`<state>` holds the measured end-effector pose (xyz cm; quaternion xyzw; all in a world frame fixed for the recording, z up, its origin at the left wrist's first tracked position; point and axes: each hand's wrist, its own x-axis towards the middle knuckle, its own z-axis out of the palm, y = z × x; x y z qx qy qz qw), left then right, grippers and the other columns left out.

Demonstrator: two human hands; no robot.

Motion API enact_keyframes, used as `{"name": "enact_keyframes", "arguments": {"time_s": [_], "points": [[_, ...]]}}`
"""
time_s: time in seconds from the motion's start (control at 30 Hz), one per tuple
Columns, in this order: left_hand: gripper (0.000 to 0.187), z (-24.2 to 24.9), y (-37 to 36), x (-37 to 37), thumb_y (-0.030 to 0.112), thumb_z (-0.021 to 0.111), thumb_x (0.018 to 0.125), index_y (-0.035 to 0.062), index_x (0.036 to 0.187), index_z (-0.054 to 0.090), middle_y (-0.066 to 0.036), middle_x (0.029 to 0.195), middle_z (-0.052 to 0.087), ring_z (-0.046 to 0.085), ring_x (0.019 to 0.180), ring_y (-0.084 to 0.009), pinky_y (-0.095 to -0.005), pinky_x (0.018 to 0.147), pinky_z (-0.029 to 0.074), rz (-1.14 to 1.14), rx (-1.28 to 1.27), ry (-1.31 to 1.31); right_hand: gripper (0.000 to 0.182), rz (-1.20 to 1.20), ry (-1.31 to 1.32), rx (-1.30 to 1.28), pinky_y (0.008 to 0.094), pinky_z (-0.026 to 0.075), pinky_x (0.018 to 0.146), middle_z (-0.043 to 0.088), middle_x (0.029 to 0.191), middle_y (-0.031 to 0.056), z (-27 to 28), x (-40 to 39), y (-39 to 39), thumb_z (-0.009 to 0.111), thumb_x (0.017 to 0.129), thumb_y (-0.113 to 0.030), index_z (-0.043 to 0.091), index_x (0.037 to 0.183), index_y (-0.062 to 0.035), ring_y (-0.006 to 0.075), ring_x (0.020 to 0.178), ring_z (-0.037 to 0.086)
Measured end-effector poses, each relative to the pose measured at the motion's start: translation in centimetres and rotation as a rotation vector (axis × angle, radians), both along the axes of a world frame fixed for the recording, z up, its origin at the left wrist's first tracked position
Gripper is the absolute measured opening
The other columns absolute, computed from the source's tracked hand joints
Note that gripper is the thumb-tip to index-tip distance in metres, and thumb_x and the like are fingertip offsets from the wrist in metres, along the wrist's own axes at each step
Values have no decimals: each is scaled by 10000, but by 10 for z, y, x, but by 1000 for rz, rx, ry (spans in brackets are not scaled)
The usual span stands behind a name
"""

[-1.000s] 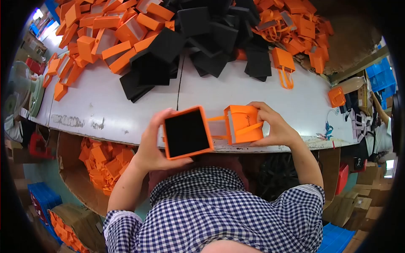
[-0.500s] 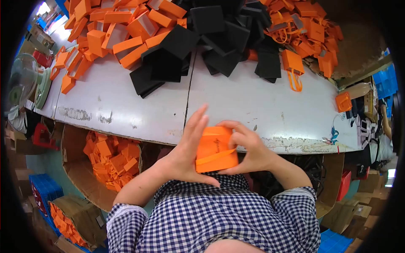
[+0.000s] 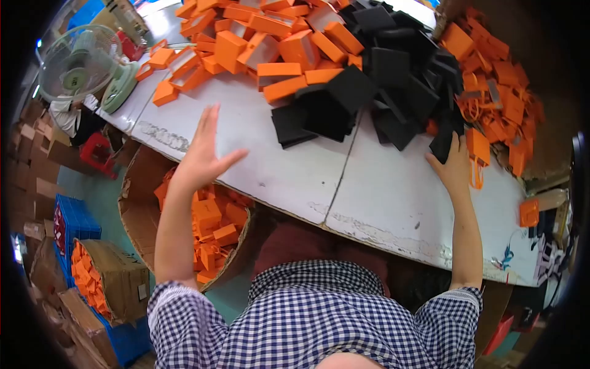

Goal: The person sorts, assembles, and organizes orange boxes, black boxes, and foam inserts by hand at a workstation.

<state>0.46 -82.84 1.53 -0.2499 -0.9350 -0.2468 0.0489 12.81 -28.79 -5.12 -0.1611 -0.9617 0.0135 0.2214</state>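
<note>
My left hand point(image 3: 209, 150) is raised over the left part of the white table point(image 3: 246, 154), fingers spread and nothing in it. Farther right, my right hand point(image 3: 450, 161) reaches to a black flat piece point(image 3: 441, 142) at the right edge of the black pile point(image 3: 399, 80); its fingertips touch the piece, the thumb apart from the fingers. Beside that hand lies a small orange bag point(image 3: 477, 147) with ribbon handles. Orange boxes point(image 3: 279, 52) are heaped behind the black pieces.
More orange bags point(image 3: 507, 92) are piled at the far right. Below the table's left edge, a carton point(image 3: 141, 203) holds orange pieces. A green fan point(image 3: 120, 86) stands at the left end. Blue cord and a small tool point(image 3: 505, 258) lie near the right front edge.
The orange bag held between my hands is no longer in them. My left hand has moved left and my right hand has moved forward and right to the black pieces. The view has turned left.
</note>
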Motion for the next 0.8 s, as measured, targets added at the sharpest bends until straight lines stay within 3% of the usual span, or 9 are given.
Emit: {"name": "enact_keyframes", "arguments": {"time_s": [0.07, 0.13, 0.27, 0.33, 0.37, 0.53, 0.67, 0.77, 0.8], "points": [[1003, -8, 22, -48, 349, 770, 851, -4, 1560, 154, -248, 1605, 230, 213, 1507, -365, -430, 1213, 221, 12, 149, 122, 865, 8, 16, -42, 468, 401, 1075, 421, 1465, 262, 0, 0, 2, 815, 777, -392, 426, 1441, 3, 438, 1306, 444], [888, -9, 41, -89, 302, 736, 879, 3, 1544, 230, -256, 1579, 267, 276, 1470, -403, -432, 1195, 269, -24, 93, 302, 803, 99, 19, -18, 466, 408, 1069, 416, 1471, 255, 2, 12, 13, 802, 798, -331, 438, 1429, 8, 429, 1302, 452], [723, -13, 72, -157, 167, 663, 889, 1, 1508, 328, -261, 1548, 304, 337, 1422, -434, -420, 1173, 317, -97, 61, 233, 690, 250, -74, -119, 447, 416, 1068, 404, 1491, 225, -4, 23, 25, 792, 810, -176, 471, 1389, 16, 405, 1297, 465], [669, -11, 77, -177, 70, 587, 838, 151, 1482, 426, -290, 1547, 280, 391, 1377, -456, -433, 1136, 376, -117, 16, 316, 714, 235, -33, -227, 439, 415, 1072, 401, 1495, 219, 5, 24, 9, 817, 781, -177, 474, 1378, 16, 398, 1298, 466], [669, -7, 77, -180, 70, 587, 838, 151, 1482, 426, -290, 1547, 280, 391, 1377, -456, -433, 1136, 376, -138, 28, 324, 739, 244, 11, -335, 432, 414, 1076, 398, 1499, 213, 11, 22, 2, 841, 752, -178, 478, 1366, 15, 392, 1298, 467], [821, 18, 62, -178, 13, 645, 758, 36, 1514, 327, -217, 1602, 227, 394, 1400, -386, -428, 1127, 403, 8, -467, 161, 809, 244, -20, -317, 415, 416, 1077, 443, 1429, 205, 28, 9, 2, 886, 678, -182, 474, 1340, 33, 383, 1315, 460], [927, 38, 56, -152, 49, 721, 748, -24, 1534, 234, -192, 1626, 178, 321, 1453, -355, -404, 1163, 366, 50, -448, 115, 737, 293, -56, -352, 406, 445, 1048, 474, 1364, 203, 38, 6, -2, 844, 726, -179, 477, 1324, 50, 382, 1283, 498], [1170, 53, 50, -135, 228, 909, 626, 11, 1545, 218, -116, 1607, 242, 424, 1376, -339, -439, 1098, 446, 227, -545, 279, 598, 346, -34, -302, 421, 494, 983, 500, 1358, 219, 36, 10, 3, 763, 819, -175, 499, 1308, 47, 402, 1193, 567], [1149, 48, 37, -144, 274, 923, 610, 3, 1519, 273, -141, 1547, 331, 449, 1329, -362, -461, 1062, 458, 196, -445, 442, 550, 368, 37, -168, 432, 503, 961, 526, 1334, 219, 34, 10, 10, 744, 833, -155, 513, 1293, 39, 409, 1175, 576]]}}
